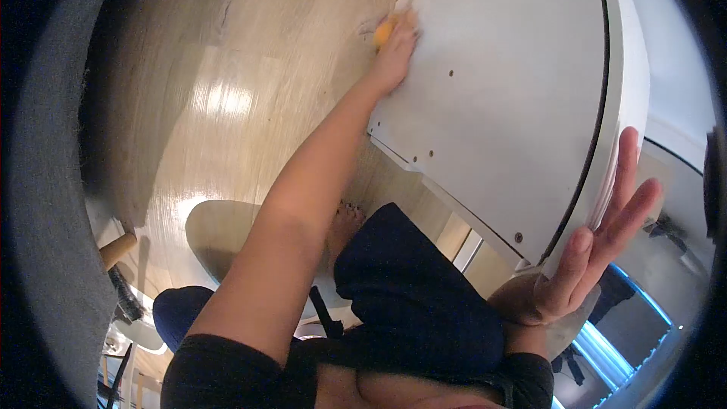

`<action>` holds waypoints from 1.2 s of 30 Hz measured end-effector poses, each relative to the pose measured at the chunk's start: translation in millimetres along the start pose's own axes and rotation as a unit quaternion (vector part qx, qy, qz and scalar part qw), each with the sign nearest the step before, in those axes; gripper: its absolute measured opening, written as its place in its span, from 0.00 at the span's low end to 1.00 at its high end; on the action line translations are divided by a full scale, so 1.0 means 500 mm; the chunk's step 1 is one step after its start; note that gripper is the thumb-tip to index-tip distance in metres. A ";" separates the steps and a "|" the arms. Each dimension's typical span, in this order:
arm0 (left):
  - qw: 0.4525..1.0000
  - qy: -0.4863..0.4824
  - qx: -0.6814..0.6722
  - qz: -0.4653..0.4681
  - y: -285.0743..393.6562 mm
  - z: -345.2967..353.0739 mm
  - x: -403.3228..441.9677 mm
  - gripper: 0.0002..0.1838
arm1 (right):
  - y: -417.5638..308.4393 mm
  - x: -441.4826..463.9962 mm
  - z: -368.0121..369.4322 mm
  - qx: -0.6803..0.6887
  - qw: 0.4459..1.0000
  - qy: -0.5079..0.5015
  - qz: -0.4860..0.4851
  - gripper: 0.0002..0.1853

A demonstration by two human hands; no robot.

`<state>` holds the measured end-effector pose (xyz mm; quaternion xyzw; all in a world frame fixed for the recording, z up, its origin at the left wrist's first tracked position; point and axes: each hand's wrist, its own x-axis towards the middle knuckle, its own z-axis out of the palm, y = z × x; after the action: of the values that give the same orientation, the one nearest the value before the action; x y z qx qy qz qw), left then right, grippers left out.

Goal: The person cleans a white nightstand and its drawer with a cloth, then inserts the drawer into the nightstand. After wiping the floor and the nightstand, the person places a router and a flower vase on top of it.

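My left hand (395,57) reaches far forward to the lower edge of a large white panel (500,91). It is closed on a small yellow-orange object (384,33), held against the panel near the floor. The fingertips there are smeared by motion, and most of the object is hidden. At the right, my right hand (575,269) rests along the outer edge of the white furniture, its fingers stretched out and apart, with nothing seen in it.
Wood-look floor (219,45) lies left of the panel. A grey fabric surface (45,220) runs down the left side, with a wooden leg (119,251) beside it. Below are a rounded light-coloured surface (219,231) and my bare foot (347,221). Blue-lit glass (609,352) shows at the lower right.
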<state>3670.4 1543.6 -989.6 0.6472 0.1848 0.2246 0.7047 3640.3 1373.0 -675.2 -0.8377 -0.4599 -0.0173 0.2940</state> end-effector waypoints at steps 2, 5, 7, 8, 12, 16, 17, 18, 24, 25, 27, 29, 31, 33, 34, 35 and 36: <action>0.996 0.024 0.007 -0.090 -0.001 -0.001 -0.083 0.31 | 0.011 0.000 -0.004 0.006 1.000 0.008 -0.003 0.36; 0.995 -0.023 -0.076 -0.058 -0.005 0.033 -0.254 0.31 | 0.011 -0.009 0.013 0.033 0.998 0.046 -0.002 0.36; 0.981 -0.039 -0.180 -0.060 0.162 0.065 -0.285 0.30 | 0.016 -0.010 0.008 0.031 0.998 0.058 0.008 0.35; 0.997 -0.050 -0.064 0.012 0.208 0.060 -0.268 0.29 | 0.018 -0.009 0.005 0.029 0.997 0.063 0.013 0.35; 0.985 -0.028 -0.002 0.169 0.234 0.045 -0.104 0.29 | -0.012 -0.009 0.036 0.042 0.992 0.111 0.030 0.35; 0.971 -0.048 -0.012 0.234 0.096 0.054 0.184 0.31 | 0.027 -0.016 0.023 0.059 0.988 0.136 0.035 0.34; 0.982 -0.060 -0.015 0.180 0.072 0.045 0.197 0.31 | 0.036 -0.016 0.024 0.059 0.987 0.142 0.035 0.35; 0.990 -0.072 -0.016 0.124 0.051 0.035 0.208 0.31 | 0.046 -0.015 0.026 0.059 0.986 0.149 0.035 0.35; 0.996 -0.046 -0.015 -0.073 -0.061 0.009 0.042 0.30 | 0.034 -0.020 0.008 0.044 0.989 0.140 0.022 0.37; 0.997 -0.037 -0.026 -0.069 -0.061 0.015 0.002 0.30 | 0.027 -0.016 0.011 0.044 0.988 0.145 0.025 0.38; 0.997 0.029 -0.049 -0.060 -0.062 0.039 -0.096 0.30 | 0.022 -0.013 0.008 0.046 0.991 0.126 0.020 0.40; 0.979 -0.014 -0.067 -0.190 -0.055 0.034 -0.231 0.30 | 0.037 -0.016 -0.005 0.033 0.996 0.072 -0.038 0.38; 0.969 -0.011 -0.079 -0.234 0.045 0.046 -0.317 0.29 | 0.024 -0.022 0.013 0.050 0.995 0.087 -0.023 0.37; 0.984 -0.030 -0.076 -0.155 0.097 0.073 -0.369 0.30 | 0.016 -0.034 0.016 0.066 0.993 0.103 -0.008 0.36; 0.990 -0.066 -0.039 -0.122 0.141 0.079 -0.377 0.29 | 0.009 -0.030 0.020 0.068 0.992 0.109 -0.007 0.36; 0.991 -0.105 -0.001 -0.088 0.198 0.079 -0.369 0.29 | 0.001 -0.025 0.020 0.067 0.991 0.113 -0.006 0.35; 0.996 -0.075 0.020 0.045 0.246 0.074 -0.345 0.28 | -0.007 -0.019 0.020 0.067 0.991 0.117 -0.005 0.35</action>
<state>3537.9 1424.5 -868.8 0.6837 0.1071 0.2032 0.6927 3629.7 1372.0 -684.9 -0.8058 -0.4270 -0.0860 0.4012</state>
